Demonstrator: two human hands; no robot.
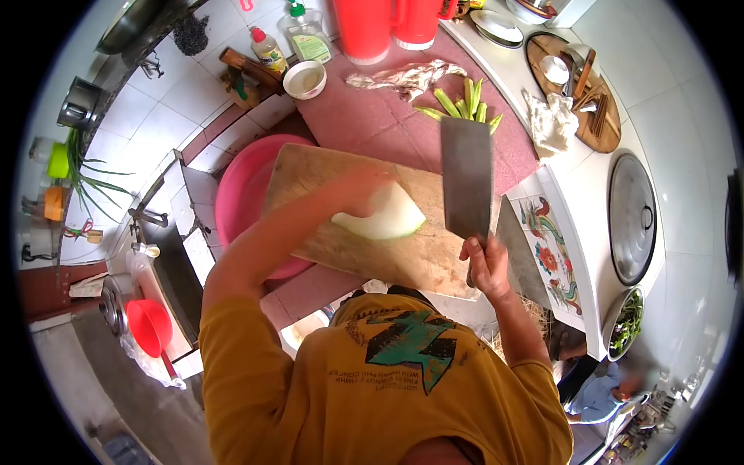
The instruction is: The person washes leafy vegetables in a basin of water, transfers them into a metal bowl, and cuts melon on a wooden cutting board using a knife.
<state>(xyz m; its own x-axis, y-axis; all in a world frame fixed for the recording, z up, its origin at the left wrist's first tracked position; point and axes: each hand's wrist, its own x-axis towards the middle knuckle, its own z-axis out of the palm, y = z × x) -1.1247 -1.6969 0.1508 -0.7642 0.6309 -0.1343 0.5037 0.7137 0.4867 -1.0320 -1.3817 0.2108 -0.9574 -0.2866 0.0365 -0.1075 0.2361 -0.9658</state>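
My right hand (488, 267) is closed round the handle of a cleaver (467, 174), whose broad blade stands up past the right part of the cutting board. A piece of melon (387, 215), pale inside with a green rind edge, lies on the wooden cutting board (341, 167); it looks like winter melon. Over the melon's upper left side is my left hand (366, 190), smeared by motion. Its fingers cannot be made out, nor whether they grip the melon. Green okra-like pods (465, 101) lie beyond the blade.
A pink basin (240, 194) sits partly under the board's left side. Behind are a white bowl (304, 79), a cloth (407, 77) and red flasks (363, 31). To the right are a metal lid (632, 218) and a bowl of greens (625, 325). Another person (601, 395) is at lower right.
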